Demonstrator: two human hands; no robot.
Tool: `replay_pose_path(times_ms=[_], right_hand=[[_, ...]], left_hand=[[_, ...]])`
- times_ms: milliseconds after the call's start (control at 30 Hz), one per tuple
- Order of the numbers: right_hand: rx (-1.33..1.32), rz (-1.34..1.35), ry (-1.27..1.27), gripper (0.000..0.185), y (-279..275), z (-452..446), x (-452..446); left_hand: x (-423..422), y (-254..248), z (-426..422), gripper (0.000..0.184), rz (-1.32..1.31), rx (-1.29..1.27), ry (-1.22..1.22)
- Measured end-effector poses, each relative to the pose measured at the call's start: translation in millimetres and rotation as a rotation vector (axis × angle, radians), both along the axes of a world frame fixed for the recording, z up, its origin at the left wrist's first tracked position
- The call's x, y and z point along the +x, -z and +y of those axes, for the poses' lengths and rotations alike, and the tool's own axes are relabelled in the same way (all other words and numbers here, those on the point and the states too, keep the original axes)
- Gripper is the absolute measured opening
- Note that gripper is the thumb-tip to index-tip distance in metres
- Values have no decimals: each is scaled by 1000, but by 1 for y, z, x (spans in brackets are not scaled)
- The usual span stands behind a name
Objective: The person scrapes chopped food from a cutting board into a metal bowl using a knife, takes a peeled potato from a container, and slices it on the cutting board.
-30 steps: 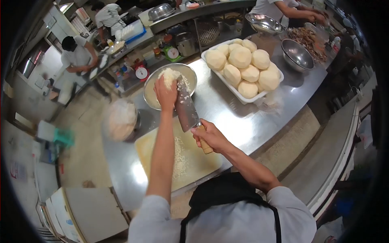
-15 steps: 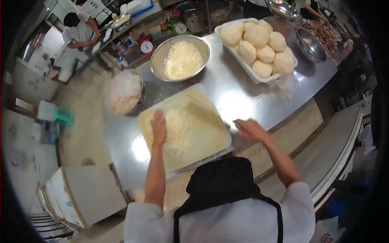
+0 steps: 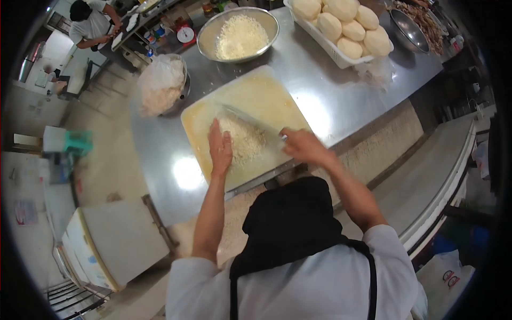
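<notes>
A pale, finely chopped food pile (image 3: 246, 141) lies on a yellowish cutting board (image 3: 269, 88). My left hand (image 3: 220, 150) rests at the pile's left side, fingers stretched out and thumb apart, with nothing held. In my right hand (image 3: 303, 145), at the board's right edge, the fingers are wrapped around the handle of a knife (image 3: 248, 118). Its blade, smeared by motion, reaches leftward across the far side of the pile. Whether the edge touches the board I cannot tell.
Beyond the board stands a metal bowl (image 3: 207, 40) of similar chopped food. Left of it is a plastic-covered container (image 3: 161, 88). A white basket (image 3: 320, 40) holds several peeled round vegetables (image 3: 352, 30). Another person (image 3: 93, 26) works at the far left.
My right hand has brought the knife from beside the board to across the pile. My left hand stays at the pile's left. The whole view has shifted, with things now higher in it.
</notes>
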State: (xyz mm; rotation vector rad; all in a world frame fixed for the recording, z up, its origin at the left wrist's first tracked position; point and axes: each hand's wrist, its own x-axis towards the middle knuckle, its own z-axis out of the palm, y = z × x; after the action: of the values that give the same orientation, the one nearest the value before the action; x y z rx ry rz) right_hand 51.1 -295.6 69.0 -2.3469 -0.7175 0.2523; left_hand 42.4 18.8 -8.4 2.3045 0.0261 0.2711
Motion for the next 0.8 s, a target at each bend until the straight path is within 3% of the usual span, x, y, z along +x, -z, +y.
replay_pose_path(times_ms=[33, 133, 167, 300, 433, 533, 667, 800], right_hand=[[102, 181, 73, 35, -8, -17, 1], [528, 648, 317, 29, -2, -62, -6], [691, 802, 399, 28, 6, -74, -12], [876, 998, 604, 23, 29, -96, -25], [812, 936, 631, 23, 31, -64, -36], [760, 991, 577, 24, 30, -42, -41], [717, 970, 512, 25, 51, 33, -60], [793, 939, 282, 27, 45, 68, -69]], left_hand=[[-10, -10, -9, 79, 11, -29, 68], [-46, -29, -16, 96, -128, 399, 311], [-46, -25, -14, 100, -144, 416, 316], [-31, 5, -16, 113, -137, 518, 200], [-17, 8, -22, 119, -20, 405, 140], [-25, -9, -29, 114, -123, 282, 114], [-25, -19, -80, 101, -19, 281, -172], [2, -11, -104, 76, -155, 164, -388]])
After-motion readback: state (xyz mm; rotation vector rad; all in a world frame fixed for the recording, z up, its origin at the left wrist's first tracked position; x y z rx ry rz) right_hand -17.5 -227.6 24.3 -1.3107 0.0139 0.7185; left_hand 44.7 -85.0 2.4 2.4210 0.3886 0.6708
